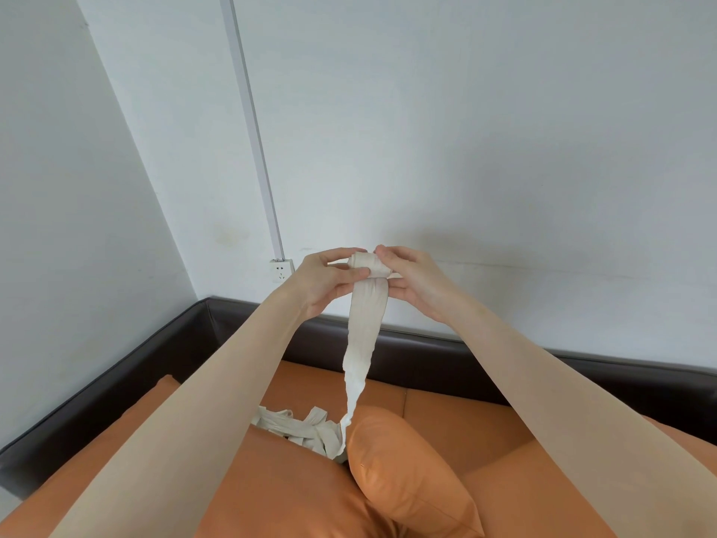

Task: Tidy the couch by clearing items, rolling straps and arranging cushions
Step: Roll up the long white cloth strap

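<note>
- Both grips are clamped on the strap (pixel 362 324): my left hand (pixel 329 279) pinches the rolled end from the left, thumb under and fingers over the top.
- My right hand (pixel 415 283) pinches the same roll from the right, fingertips (pixel 382 252) curled over the top of it, palm turned toward me.
- I see the rolled end (pixel 370 266) as a small tight cylinder of off-white fabric held between the two hands, raised in front of the wall (pixel 465 130).
- I see the strap's loose length hang straight down from the roll, narrowing and twisting as it drops toward the couch (pixel 485 440).
- I see the strap's lower end run into a loose tangled heap (pixel 306 427) of the same off-white webbing, lying on the orange seat just left of the cushion (pixel 407 471).
- I see the cushion, orange like the seat, tilted on the seat below my hands, its near corner reaching the bottom edge of view; the heap touches its left side.
- I see the couch's dark frame (pixel 155 351) run along the back and left side, against the wall.
- Both my forearms are bare and stretch up from the lower corners, the left one covering part of the heap.
- I see a white socket (pixel 281 270) on the wall just left of my left hand, with a white cable duct (pixel 252 130) rising from it.
</note>
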